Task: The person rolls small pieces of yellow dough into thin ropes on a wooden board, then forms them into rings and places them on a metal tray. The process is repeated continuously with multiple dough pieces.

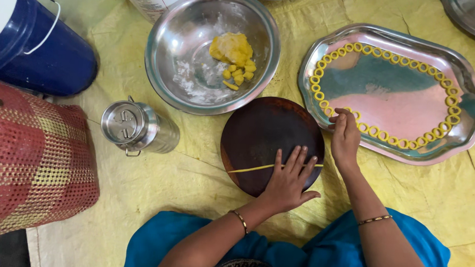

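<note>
A thin yellow dough strand lies across the lower part of a round dark brown board, which sits on the yellow sheet covering the floor. The long axis of the strand runs almost straight from left to right, with the right end a little higher than the left. Its left end is at the left edge of the board and its right end reaches close to the right edge. The left hand is flat and spread wide, with the fingers pressing on top of the strand, so the middle part is hidden under them. The right hand is at the near rim of the oblong steel tray, with the fingers pinched close together; it seems to hold one small dough ring, but this part is too small to be sure. In the tray, many yellow dough rings are placed in a line that follows the rim, and the middle of the tray is bare. The round steel bowl behind the board holds a yellow dough lump and some small pieces. A small steel lidded can lies left of the board.
</note>
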